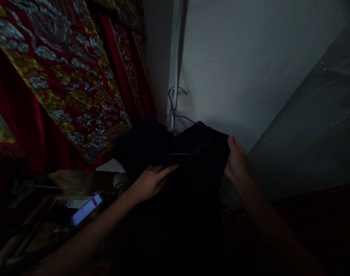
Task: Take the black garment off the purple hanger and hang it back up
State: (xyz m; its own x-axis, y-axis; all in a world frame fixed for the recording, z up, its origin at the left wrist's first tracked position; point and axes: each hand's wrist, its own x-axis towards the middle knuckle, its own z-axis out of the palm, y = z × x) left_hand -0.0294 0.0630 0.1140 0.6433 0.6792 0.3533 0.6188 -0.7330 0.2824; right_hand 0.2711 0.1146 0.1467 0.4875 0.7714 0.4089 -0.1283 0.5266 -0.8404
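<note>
Evidently soft and light, the near-black cloth garment (183,188) hangs in the middle of the view on a thin purple hanger (172,111), whose hook sits at a narrow white vertical strip (177,50) beside a pale wall (235,50). The right hand (236,161) grasps the garment's shoulder edge, thumb on the near side; the fingers behind are mostly hidden. The left hand (152,182) lies against the front below the neckline, fingers extended; whether it pinches any fabric, I cannot tell. The cloth looks limp and unlikely to break, though it would probably sag or slide along the slender hanger if pulled from one side. The shoulders, where the hanger's arms lend some stiffness, seem the best hold; the loose front would likely just fold under the fingers, and the dim light hides its seams.
</note>
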